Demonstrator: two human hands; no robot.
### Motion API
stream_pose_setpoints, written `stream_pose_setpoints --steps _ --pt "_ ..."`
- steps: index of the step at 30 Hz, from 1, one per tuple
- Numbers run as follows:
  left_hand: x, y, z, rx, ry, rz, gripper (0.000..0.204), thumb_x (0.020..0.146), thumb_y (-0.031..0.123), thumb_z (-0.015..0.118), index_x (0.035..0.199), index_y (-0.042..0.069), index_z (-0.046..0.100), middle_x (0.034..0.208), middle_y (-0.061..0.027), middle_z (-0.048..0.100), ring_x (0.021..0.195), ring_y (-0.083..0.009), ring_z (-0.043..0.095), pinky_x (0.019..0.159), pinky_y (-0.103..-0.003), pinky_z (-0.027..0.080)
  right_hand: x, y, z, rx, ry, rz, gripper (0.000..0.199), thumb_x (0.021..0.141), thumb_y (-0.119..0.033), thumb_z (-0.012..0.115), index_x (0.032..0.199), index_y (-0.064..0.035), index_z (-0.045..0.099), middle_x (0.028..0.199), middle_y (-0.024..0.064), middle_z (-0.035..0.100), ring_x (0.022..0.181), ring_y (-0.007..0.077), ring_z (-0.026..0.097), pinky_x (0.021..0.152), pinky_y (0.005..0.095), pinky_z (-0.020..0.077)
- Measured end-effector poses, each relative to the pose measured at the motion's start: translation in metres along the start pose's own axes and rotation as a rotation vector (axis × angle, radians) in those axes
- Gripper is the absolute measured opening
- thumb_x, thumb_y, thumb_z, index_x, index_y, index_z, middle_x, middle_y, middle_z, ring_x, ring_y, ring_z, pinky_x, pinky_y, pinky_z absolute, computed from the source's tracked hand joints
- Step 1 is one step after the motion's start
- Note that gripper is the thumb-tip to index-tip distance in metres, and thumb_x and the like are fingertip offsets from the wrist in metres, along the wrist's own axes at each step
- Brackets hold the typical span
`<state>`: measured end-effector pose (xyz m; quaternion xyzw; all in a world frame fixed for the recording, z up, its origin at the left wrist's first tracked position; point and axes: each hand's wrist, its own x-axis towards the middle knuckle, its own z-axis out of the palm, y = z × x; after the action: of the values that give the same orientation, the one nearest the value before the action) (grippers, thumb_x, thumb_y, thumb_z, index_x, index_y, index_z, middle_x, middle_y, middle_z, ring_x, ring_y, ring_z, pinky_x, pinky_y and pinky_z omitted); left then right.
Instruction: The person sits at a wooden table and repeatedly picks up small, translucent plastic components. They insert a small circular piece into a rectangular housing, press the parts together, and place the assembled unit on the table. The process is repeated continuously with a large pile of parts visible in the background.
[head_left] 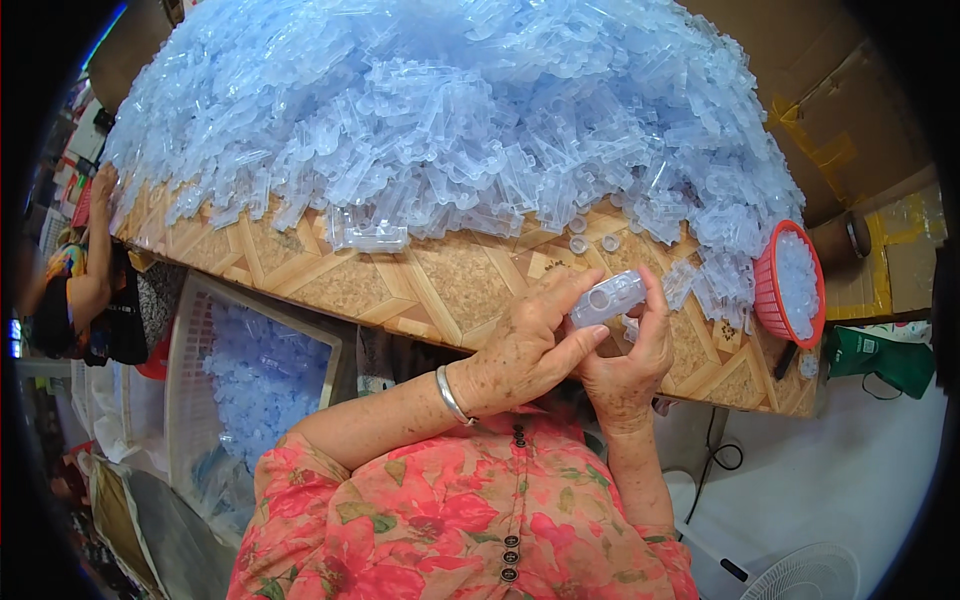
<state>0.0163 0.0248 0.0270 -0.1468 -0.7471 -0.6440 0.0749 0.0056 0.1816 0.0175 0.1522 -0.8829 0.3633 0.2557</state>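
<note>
Patterned tabletop (440, 285), heaped with a large pile of pale blue plastic pieces (450, 110); red basket (768, 290) of small caps at its right edge, white crate (190, 360) of finished pieces below on the left. Left hand (520, 350) and right hand (630, 360) meet at the near edge, both pinched on one clear plastic case (608, 298) (held just above the tabletop). Risk, as judged: a slipped pinch drops the case off the edge, and a nudge to the pile sends loose pieces sliding over.

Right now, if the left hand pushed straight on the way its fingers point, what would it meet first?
The left hand points up and right, its fingers already on the clear plastic piece that it shares with the right hand. Past that lie small round caps on the table, then the blue pile; depth is unclear.
</note>
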Motion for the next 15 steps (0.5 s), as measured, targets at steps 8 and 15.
stream_pose_setpoints --steps 8,15 --pt "-0.002 0.003 -0.022 -0.239 -0.286 -0.13 0.051 0.107 0.014 0.058 0.155 0.0 0.047 0.145 -0.0155 0.058 0.129 -0.022 0.058 0.107 -0.034 0.046 -0.003 0.013 -0.013 0.175 -0.125 0.051 0.085 0.068 -0.017 0.087 0.145 -0.0034 0.052 0.129 0.014 0.062 0.109 0.0299 0.063 0.092 0.0407 0.0538" --pt "-0.004 0.006 -0.021 -0.573 -0.275 -0.287 0.048 0.107 0.013 0.057 0.153 0.001 0.051 0.144 -0.013 0.059 0.127 -0.0188 0.058 0.106 -0.032 0.047 0.004 0.013 -0.022 0.255 -0.206 0.038 0.086 0.068 -0.012 0.085 0.147 -0.0045 0.051 0.131 0.013 0.064 0.112 0.0286 0.063 0.093 0.0397 0.0539"
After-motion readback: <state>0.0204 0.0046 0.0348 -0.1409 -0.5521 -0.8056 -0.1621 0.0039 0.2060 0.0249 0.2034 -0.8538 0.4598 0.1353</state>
